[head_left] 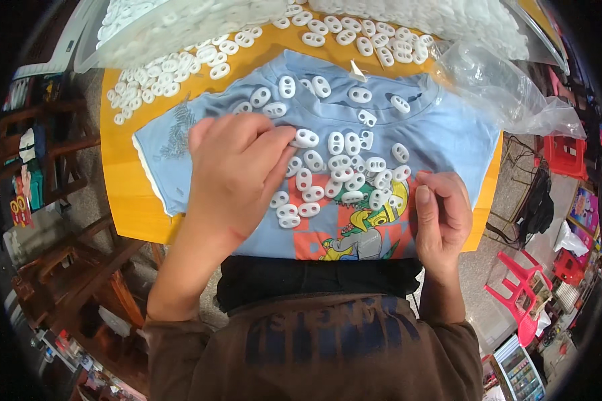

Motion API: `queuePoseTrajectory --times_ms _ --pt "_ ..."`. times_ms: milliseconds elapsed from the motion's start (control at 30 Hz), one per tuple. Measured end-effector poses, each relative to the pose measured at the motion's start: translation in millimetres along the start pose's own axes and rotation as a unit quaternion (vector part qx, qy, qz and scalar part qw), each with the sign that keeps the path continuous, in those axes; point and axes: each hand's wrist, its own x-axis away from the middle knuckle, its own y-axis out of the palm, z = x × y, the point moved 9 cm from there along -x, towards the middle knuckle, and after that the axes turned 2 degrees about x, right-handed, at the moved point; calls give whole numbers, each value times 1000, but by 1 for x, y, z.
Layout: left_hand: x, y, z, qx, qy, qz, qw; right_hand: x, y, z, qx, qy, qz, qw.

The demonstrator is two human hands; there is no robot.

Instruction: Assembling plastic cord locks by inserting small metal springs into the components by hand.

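Note:
A light-blue T-shirt (455,144) with a cartoon print lies spread over the yellow table, and white oval two-hole plastic pieces (342,174), which look like cord locks, are scattered on it. Between its thumb and fingertips, my left hand (237,167) pinches one white two-hole piece (306,138) above the shirt's chest. My right hand (443,217) is curled at the shirt's right side, beside the print, thumb against the fingers. Whatever it may hold is hidden.
Heaps of the same white pieces (155,79) lie on the yellow table (130,200). Two translucent bins (174,33) full of white pieces stand at the far edge. A clear plastic bag (495,87) is at the far right. Red plastic stools (518,287) stand on the floor.

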Motion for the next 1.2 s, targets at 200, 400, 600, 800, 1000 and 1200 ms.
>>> queuePoseTrajectory --times_ms 200,400,600,800,1000,1200 --pt "-7 5 5 4 23 -25 999 0 0 1 8 7 -3 1000" --pt "-13 12 11 29 37 -55 997 0 0 2 1 5 1 1000" --pt "-21 16 15 44 63 -65 995 1 -1 3 -4 28 -4 1000" --pt "-23 18 19 69 103 -67 990 -1 0 2 -1 30 -3 1000" --pt "-27 18 25 82 102 -80 988 -2 -1 1 5 25 -2 1000" --pt "-15 8 12 216 -5 -52 975 -1 -1 1 1 29 -2 1000"
